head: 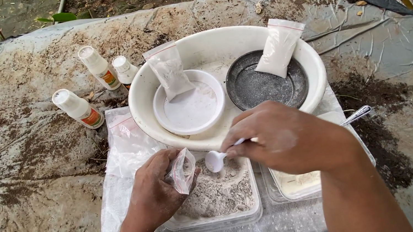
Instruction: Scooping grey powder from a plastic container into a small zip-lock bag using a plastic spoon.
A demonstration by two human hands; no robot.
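My left hand (155, 189) holds a small clear zip bag (182, 170) open over a clear plastic tub of grey powder (219, 193). My right hand (283, 138) grips a small white plastic spoon (215, 160), its bowl right beside the bag's mouth. A second clear tub with pale powder (292, 184) lies under my right wrist, a metal spoon handle (356, 116) sticking out past it.
A large white basin (216, 42) holds a white dish (191, 110), a dark dish (263, 88) and two filled bags of white powder (170, 71) (280, 45). Three white bottles (77, 108) (98, 67) (125, 69) stand left. Empty zip bags (130, 143) lie on the soil-strewn plastic sheet.
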